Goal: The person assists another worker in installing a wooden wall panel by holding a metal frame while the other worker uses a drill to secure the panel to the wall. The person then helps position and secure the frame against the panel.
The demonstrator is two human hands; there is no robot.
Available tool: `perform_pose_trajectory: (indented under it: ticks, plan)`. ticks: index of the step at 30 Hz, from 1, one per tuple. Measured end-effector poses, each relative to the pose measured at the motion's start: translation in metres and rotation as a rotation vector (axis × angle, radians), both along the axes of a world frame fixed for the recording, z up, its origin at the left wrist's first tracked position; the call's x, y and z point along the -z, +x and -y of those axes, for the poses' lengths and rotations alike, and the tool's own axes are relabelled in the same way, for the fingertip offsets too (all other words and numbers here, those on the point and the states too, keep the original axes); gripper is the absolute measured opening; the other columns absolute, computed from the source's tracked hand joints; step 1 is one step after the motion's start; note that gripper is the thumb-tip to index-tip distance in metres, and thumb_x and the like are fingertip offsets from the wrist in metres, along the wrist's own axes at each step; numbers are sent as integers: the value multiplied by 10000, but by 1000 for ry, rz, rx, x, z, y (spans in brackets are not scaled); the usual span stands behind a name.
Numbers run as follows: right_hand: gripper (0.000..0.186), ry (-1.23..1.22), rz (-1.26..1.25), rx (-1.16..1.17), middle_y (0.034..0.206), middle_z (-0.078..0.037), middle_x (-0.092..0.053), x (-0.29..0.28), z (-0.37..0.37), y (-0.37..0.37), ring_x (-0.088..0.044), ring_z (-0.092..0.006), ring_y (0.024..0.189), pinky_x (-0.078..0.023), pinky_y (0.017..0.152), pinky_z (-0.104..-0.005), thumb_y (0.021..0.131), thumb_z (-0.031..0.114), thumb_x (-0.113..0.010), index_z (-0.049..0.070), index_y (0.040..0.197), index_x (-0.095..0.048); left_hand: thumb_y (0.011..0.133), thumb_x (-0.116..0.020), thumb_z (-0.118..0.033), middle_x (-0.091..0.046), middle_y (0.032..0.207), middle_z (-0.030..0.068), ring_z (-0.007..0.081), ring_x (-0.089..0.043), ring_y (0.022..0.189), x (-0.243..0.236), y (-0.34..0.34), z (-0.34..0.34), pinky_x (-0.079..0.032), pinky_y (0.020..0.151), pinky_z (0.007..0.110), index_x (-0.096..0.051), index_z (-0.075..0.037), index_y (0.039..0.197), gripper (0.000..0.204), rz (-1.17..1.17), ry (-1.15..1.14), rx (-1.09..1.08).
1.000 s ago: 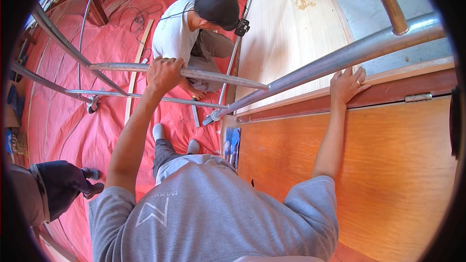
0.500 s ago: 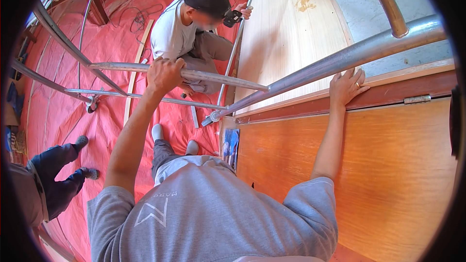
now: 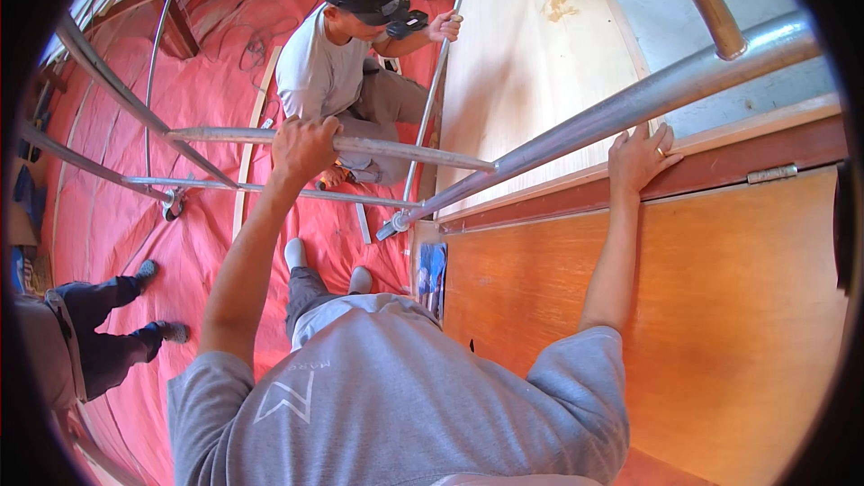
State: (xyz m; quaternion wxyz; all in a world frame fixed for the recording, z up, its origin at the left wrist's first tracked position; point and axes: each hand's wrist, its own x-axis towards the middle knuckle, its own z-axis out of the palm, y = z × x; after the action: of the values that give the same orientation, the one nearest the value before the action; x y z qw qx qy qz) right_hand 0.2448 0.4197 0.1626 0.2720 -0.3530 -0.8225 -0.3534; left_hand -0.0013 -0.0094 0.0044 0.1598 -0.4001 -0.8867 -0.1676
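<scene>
My left hand (image 3: pixel 304 153) is wrapped around a horizontal bar of a metal tube scaffold (image 3: pixel 414 154). On the other side, my right hand (image 3: pixel 637 162) lies against the dark red wooden frame (image 3: pixel 724 160), its fingers reaching over the pale wood strip (image 3: pixel 751 129) along the edge. Those fingers are stretched out and slightly apart, with a ring on one. A thick scaffold tube (image 3: pixel 585 121) passes just beyond my right hand. Below the frame spreads a glossy orange-brown door (image 3: pixel 540 279), with a metal hinge (image 3: pixel 772 175) at the joint.
Beyond the scaffold a co-worker (image 3: pixel 328 63) in a dark cap crouches, one hand on an upright tube (image 3: pixel 438 81). Another person's legs (image 3: pixel 108 324) show at left. Red sheeting (image 3: pixel 216 243) covers the floor, with a long wood strip (image 3: pixel 255 139) on it. A caster (image 3: pixel 172 205) supports the scaffold.
The co-worker's head and raised hand have shifted slightly left and up. An orange and black object now shows by the co-worker's lower hand. Both my hands keep their places.
</scene>
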Motion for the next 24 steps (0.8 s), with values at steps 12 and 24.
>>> perform_pose_trajectory:
  ticks: [12, 24]
  plan:
    - [408, -1124, 72, -785, 1304, -162, -580, 49, 21, -59, -479, -326, 1297, -350, 1106, -429, 901, 285, -598, 45, 1231, -588, 762, -704, -212, -664, 679, 70, 279, -662, 622, 3, -5, -1, -507, 630, 411, -640, -156, 795, 91, -127, 55, 19]
    - [889, -478, 259, -329, 1555, -53, -346, 50, -53, -92, -230, -251, 1452, -176, 1194, -470, 797, 489, -711, 86, 1496, -337, 745, -700, -181, -651, 653, 83, 305, -635, 589, 1, -5, 9, -489, 587, 414, -610, -123, 735, 109, -166, 70, 53]
